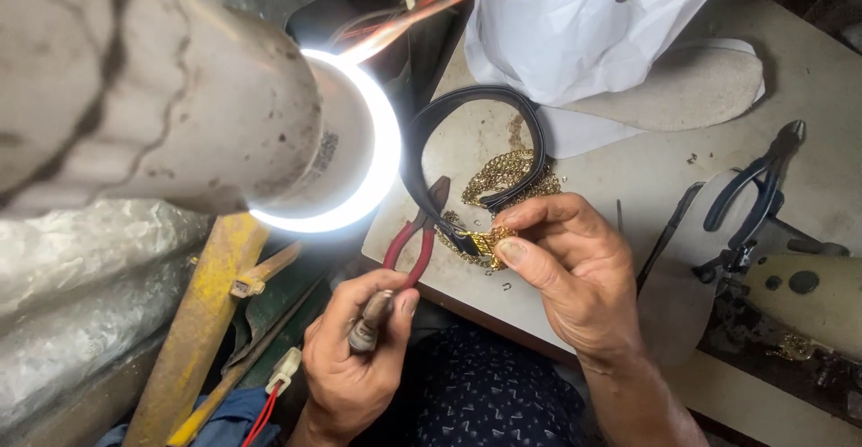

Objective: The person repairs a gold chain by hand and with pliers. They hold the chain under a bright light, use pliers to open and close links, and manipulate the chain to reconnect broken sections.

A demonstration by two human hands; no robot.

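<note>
Cluttered pale workbench (808,61), lit by a ring lamp (382,155) just above the person's left hand (355,357). Left hand is clenched around the red handles of small pliers (417,241), whose tips point up toward the right hand's fingers. Right hand (575,272) pinches a gold chain piece (489,242) between thumb and forefinger, at the end of a black strap (422,142) that loops away beyond the fingers. More gold chain (503,173) lies inside that loop. Blue-handled pliers (754,196) rest well right of the right hand; white plastic bag (575,25) beyond.
</note>
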